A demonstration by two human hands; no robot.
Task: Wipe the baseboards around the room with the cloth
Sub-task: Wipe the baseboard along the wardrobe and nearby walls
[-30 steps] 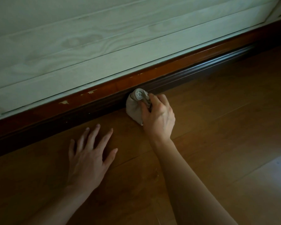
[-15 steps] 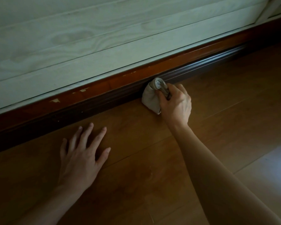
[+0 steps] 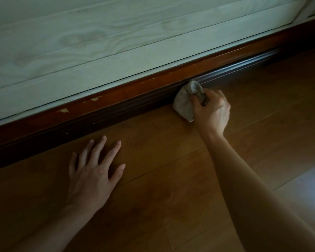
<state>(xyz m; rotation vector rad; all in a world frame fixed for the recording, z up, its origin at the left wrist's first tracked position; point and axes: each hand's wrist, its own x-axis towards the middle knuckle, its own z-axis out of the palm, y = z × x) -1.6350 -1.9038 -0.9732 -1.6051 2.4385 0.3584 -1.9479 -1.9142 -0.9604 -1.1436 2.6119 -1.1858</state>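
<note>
The right hand point(image 3: 212, 113) clenches its fingers round the cloth point(image 3: 183, 104), pressed to the baseboard point(image 3: 116, 108) just beyond them, which runs left-right; the left hand point(image 3: 93, 175) lies spread flat, well short.

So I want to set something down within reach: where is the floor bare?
Bare floor lies between the left hand and the right arm, and right of the right hand along the baseboard. It is crowded only where the cloth meets the baseboard.
</note>
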